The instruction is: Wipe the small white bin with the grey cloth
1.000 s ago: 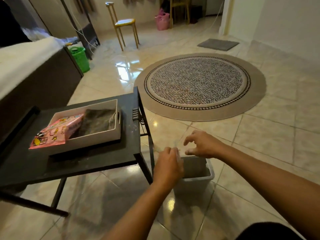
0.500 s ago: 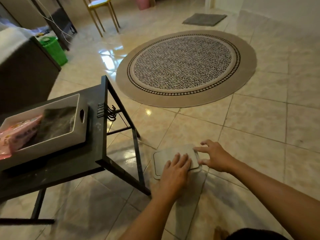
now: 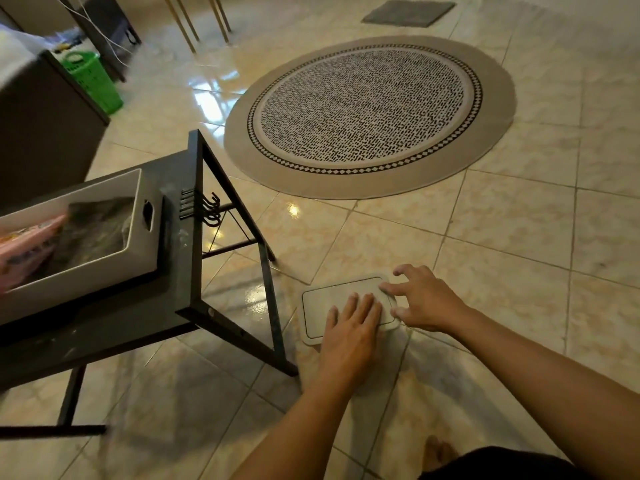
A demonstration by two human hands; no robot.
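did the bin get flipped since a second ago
Yes. The bin then stood mouth up by the table's leg; now it lies bottom up at the same spot, left hand flat on it.

Single head-worn wide-angle view, looking steeply forward and down from close above the hands (image 3: 388, 317), floor tiles (image 3: 502, 237) extending beyond them.

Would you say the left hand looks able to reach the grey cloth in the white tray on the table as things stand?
Probably yes. The left hand rests flat on the upturned small white bin on the floor. The grey cloth lies uncovered in the open white tray on the table to its left; nothing stands between.
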